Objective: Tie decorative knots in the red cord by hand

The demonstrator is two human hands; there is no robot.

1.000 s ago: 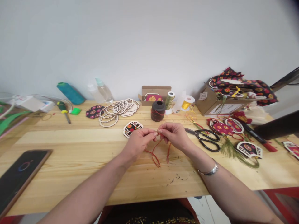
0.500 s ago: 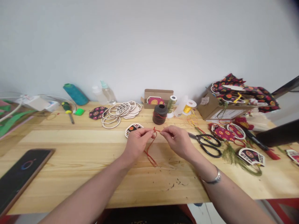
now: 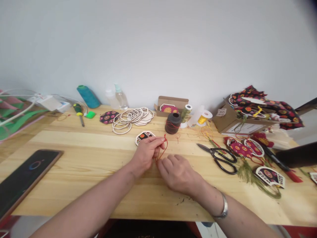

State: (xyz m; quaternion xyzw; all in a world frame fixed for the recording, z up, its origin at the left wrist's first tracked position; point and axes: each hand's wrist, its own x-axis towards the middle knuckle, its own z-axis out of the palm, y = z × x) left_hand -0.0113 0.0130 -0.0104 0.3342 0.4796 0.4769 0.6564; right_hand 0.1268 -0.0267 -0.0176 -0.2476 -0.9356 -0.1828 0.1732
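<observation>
Between the thumb and forefinger of my left hand point(image 3: 148, 149) is a red cord point(image 3: 165, 145), which makes a small loop and hangs down toward my other hand. My right hand point(image 3: 176, 172) is closed, knuckles up, at the lower part of the cord; its fingertips are mostly hidden. A decorated white-rimmed piece point(image 3: 142, 136) lies partly behind my left hand. Black-handled scissors point(image 3: 220, 157) lie to the right of my right hand, blades slightly apart. A dark thread spool point(image 3: 172, 123) with red thread round it stands just beyond my hands.
A phone point(image 3: 27, 175) lies at the left. Wooden frames point(image 3: 121, 128), a screwdriver point(image 3: 79, 114), a teal cone point(image 3: 88, 96) and yellow thread point(image 3: 203, 118) are toward the wall. A cardboard box point(image 3: 228, 119) of fabric stands back right, with ornaments point(image 3: 268, 175) before it.
My right hand has come down and toward me from the cord's top end to its lower part. My left hand still pinches the cord. The view has shifted slightly.
</observation>
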